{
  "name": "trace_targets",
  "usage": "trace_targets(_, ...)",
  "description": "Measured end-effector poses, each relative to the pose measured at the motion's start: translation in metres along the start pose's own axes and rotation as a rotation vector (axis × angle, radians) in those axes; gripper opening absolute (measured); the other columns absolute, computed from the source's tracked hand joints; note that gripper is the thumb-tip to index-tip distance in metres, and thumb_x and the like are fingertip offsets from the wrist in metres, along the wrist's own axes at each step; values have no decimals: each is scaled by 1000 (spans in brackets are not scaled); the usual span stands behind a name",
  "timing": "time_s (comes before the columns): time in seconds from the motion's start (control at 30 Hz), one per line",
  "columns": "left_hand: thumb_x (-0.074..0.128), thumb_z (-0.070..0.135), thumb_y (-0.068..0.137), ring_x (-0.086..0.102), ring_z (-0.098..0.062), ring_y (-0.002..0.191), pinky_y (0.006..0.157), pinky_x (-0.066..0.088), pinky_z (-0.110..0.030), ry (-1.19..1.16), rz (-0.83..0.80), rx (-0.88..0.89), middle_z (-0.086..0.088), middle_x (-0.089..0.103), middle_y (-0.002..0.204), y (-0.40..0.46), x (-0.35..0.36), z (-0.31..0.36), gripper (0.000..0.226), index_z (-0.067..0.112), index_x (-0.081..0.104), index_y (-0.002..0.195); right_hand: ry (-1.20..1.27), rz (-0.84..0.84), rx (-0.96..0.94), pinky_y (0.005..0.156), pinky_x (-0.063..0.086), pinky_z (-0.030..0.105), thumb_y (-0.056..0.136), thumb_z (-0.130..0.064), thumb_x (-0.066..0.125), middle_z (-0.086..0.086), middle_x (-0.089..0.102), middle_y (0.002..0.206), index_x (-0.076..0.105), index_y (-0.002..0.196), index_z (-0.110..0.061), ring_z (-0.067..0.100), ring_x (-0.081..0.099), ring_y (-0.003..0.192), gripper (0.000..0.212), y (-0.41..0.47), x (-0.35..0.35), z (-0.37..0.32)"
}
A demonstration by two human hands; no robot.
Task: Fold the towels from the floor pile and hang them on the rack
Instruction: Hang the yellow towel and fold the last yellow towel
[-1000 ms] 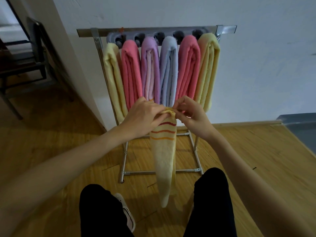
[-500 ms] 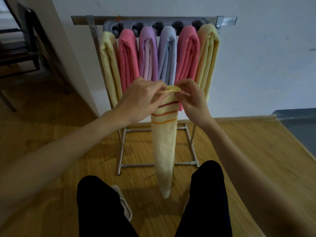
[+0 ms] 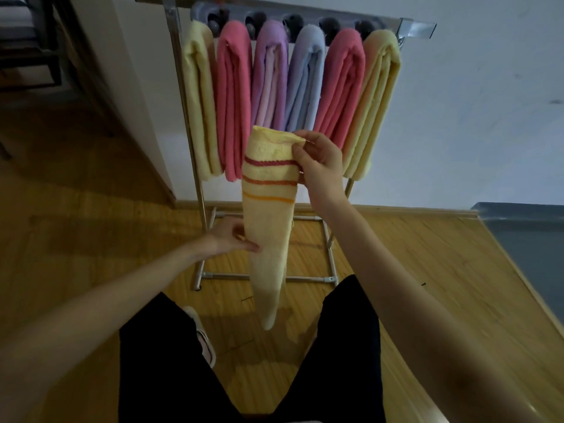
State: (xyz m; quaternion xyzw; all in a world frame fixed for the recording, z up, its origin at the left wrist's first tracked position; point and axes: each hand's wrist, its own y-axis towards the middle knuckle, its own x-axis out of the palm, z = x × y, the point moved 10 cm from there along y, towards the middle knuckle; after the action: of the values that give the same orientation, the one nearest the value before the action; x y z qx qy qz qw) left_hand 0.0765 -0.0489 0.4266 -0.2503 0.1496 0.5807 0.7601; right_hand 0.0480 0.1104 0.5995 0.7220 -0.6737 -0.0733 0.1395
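The right hand (image 3: 320,166) pinches the top edge of a folded pale yellow terry towel with red and orange stripes (image 3: 270,227), which hangs down between the hands toward the wooden floor (image 3: 76,224). Lower down, the left hand (image 3: 232,238) touches the towel's left edge, thumb against the cloth, fingers hidden behind it. Just beyond both hands, a metal rack (image 3: 416,25) carries six folded towels (image 3: 293,83).
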Motion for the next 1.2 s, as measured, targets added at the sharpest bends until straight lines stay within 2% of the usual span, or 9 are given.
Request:
trace_targets(0.2,82,31,69,62,-13,103,93,52,-35,-215,-117,-204,5,68,106,0,57,-51,41,21,64,104,350,171,240,49,44,22,93,3,50,-5,57,56,63,96,-1,7,50,49,13,-7,-19,13)
trace_targets(0.33,84,53,58,62,-18,105,94,52,-38,-297,-123,-313,1,70,109,-3,77,-79,66,17,65,110,496,630,331,49,43,22,89,7,46,2,47,60,50,65,-7,13,45,56,28,-19,-78,35)
trace_targets(0.57,83,48,52,60,-22,107,95,51,-45,-377,-69,-321,-3,65,113,-2,58,-66,74,16,62,115,328,958,659,64,52,27,90,5,40,8,59,85,55,103,1,19,60,79,20,-82,-128,133)
trace_targets(0.7,85,52,50,57,-24,111,96,49,-41,-456,-103,-196,-3,65,115,6,36,-27,72,20,66,111,165,807,876,77,57,33,92,1,51,16,61,109,51,119,-3,25,63,96,27,-120,-124,197)
trace_targets(0.9,64,16,86,64,-3,76,62,48,-15,-311,-228,-23,6,68,82,-1,11,44,7,14,68,91,-41,459,1075,72,57,35,89,1,51,17,55,101,45,95,-6,27,61,95,11,-156,-101,256)
trace_targets(0.97,60,12,87,63,-1,72,60,48,-14,-268,-300,23,8,67,77,-7,7,63,7,13,68,87,-336,249,1028,66,51,30,86,-5,53,11,49,104,48,96,-9,22,56,91,12,-150,-98,259)
trace_targets(1.03,63,13,86,63,-5,74,63,49,-15,-231,-396,54,7,67,76,-13,8,75,6,10,68,86,-571,153,810,83,48,34,87,-9,55,3,43,115,53,107,-13,19,49,105,21,-128,-94,238)
trace_targets(1.13,67,20,81,65,-12,82,71,52,-21,-158,-470,65,1,68,84,-17,7,83,20,4,69,93,-293,-37,457,96,45,32,92,-3,46,6,56,123,58,116,-12,21,53,117,29,-90,-51,188)
trace_targets(1.2,70,28,78,65,-13,82,72,51,-22,-162,-507,60,0,69,84,-18,9,85,21,10,72,89,20,-266,482,99,46,36,89,3,38,9,63,118,64,111,-11,24,57,115,37,-84,-15,169)
